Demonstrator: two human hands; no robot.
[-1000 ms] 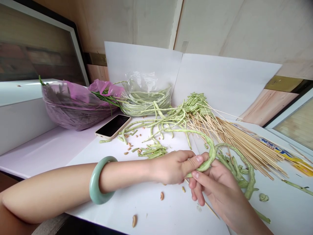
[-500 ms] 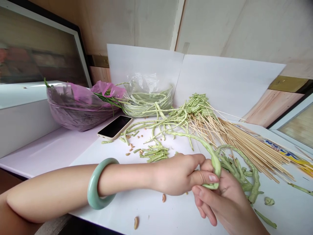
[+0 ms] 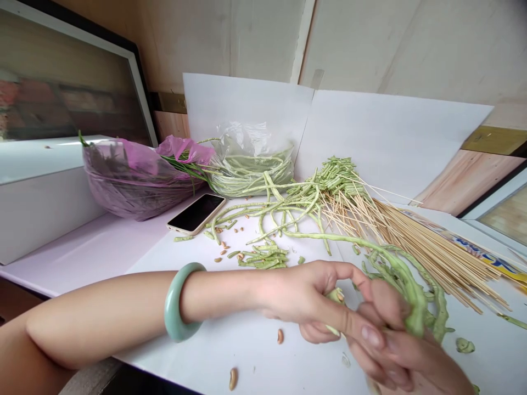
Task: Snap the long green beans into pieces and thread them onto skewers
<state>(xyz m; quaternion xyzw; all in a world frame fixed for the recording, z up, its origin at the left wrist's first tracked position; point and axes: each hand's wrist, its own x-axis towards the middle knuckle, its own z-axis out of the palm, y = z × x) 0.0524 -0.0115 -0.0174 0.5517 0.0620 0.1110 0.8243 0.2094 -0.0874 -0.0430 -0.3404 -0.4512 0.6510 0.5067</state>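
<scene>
On the far left of the white surface (image 3: pixel 189 365) rests a purple plastic bag (image 3: pixel 135 181) with thin green stalks (image 3: pixel 191 167) at its mouth. A phone (image 3: pixel 196 213), dark screen up, lies just beside it. Next is a clear plastic bag (image 3: pixel 251 175) of long green beans, some trailing out over the surface. Short bean pieces (image 3: pixel 265 257) form a small heap in front, with reddish-brown bean seeds (image 3: pixel 233 378) scattered around.

The left hand (image 3: pixel 313 299), with a green bangle (image 3: pixel 173 307) on its wrist, has its fingers curled around a short bean segment (image 3: pixel 336 296) that is pale green with a paler, open-looking end. Its thumb meets the fingers of the right hand (image 3: pixel 395 334), which grasps the long bean (image 3: pixel 405 277). That bean is pale green and lumpy, slender toward the trailing beans and thicker where it bends down at the right hand. Behind are bean pieces (image 3: pixel 335 173) massed at the ends of bamboo skewers (image 3: pixel 432 249), which fan out to the right beside a yellow-and-blue packet (image 3: pixel 489 258).

Half a second earlier, the long bean curved down to an end pinched at the left thumb; now it reaches farther right, into the right hand, and the short segment shows separately in the left.
</scene>
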